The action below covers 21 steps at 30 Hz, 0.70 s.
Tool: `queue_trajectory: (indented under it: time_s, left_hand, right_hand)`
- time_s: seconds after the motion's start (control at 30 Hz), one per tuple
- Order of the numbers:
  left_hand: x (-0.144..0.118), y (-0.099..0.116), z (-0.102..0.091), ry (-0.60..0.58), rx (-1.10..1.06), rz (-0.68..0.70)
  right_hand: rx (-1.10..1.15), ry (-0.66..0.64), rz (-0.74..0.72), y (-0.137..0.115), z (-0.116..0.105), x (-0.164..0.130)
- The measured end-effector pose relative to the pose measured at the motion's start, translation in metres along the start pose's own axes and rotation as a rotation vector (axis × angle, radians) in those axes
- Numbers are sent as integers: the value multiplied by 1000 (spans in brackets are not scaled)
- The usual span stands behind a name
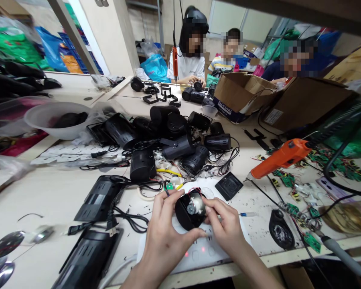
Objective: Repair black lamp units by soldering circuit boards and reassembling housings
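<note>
Near the table's [48,192] front edge, the left hand [165,237] and right hand [228,228] both grasp one open black housing [189,210], motor exposed, cover off. A heap of housings [168,140] waits mid-table; seemingly much work remains.

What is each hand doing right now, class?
Left hand: closed around the round black housing.
Right hand: fingertips pinching the metal motor part inside that housing.

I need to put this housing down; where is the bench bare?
Bare bench lies left of the left hand, between the black casings and the metal discs. Crowded: the pile of housings ahead, circuit boards right.
</note>
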<state>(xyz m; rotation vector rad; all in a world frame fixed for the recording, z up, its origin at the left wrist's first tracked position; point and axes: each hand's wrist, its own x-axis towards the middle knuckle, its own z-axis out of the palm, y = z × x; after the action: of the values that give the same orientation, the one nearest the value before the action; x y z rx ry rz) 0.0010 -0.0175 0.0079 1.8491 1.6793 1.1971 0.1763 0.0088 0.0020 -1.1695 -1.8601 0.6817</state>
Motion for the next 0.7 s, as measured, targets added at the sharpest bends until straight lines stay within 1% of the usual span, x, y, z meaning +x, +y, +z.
queue_trajectory:
  time_s: [0.2,0.3,0.4,0.57,0.7]
  left_hand:
    - [-2,0,5,69,-35,-53]
    - [-2,-1,6,96,-69,-74]
    - [-1,-3,5,88,-78,-63]
    - [-1,-2,2,60,-66,-52]
    - [-1,0,2,55,-58,-46]
  right_hand:
    - [-101,25,-149,1,3,5]
    - [-153,17,-185,1,3,7]
    - [-187,-8,-195,0,1,8]
    - [-135,-61,-150,-2,-3,6]
    - [-114,-45,-146,-1,-2,4]
